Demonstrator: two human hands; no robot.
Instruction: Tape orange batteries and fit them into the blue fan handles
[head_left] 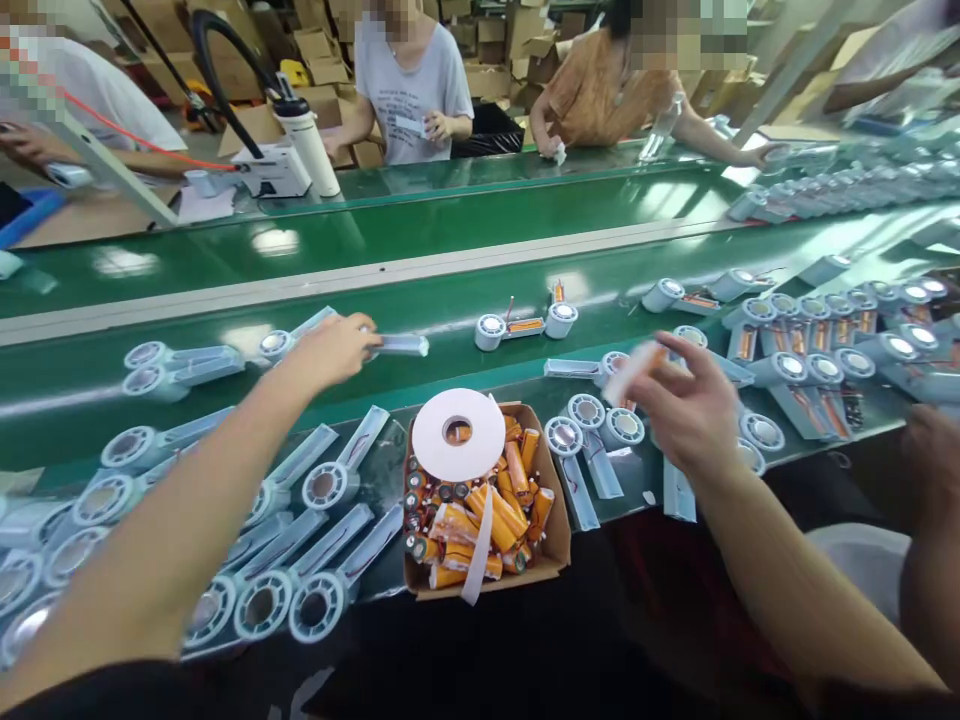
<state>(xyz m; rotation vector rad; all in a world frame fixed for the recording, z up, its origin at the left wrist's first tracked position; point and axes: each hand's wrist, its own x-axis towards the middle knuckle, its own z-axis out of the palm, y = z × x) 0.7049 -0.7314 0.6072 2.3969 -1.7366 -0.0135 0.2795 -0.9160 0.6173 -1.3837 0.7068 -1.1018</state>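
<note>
Over the green belt, my left hand (pixel 341 350) is closed on a pale blue fan housing (pixel 405 345); its handle sticks out to the right of my fingers and the rest is hidden. My right hand (pixel 694 405) is raised at the right, thumb and fingers pinching a blurred white-and-orange piece (pixel 634 372), which looks like an orange battery with a white strip on it. Between my arms stands a cardboard box (pixel 562 560) full of orange batteries (pixel 495 510). A roll of white tape (pixel 427 430) lies on top, its loose end hanging over the batteries.
Several pale blue housings (pixel 315 605) lie at the left. More, with orange batteries fitted (pixel 787 370), crowd the right. Two housings (pixel 525 327) lie mid-belt. Across the belt, co-workers (pixel 412 90) handle parts near a white machine with a black hose (pixel 274 172). Another person's arm (pixel 930 500) is at right.
</note>
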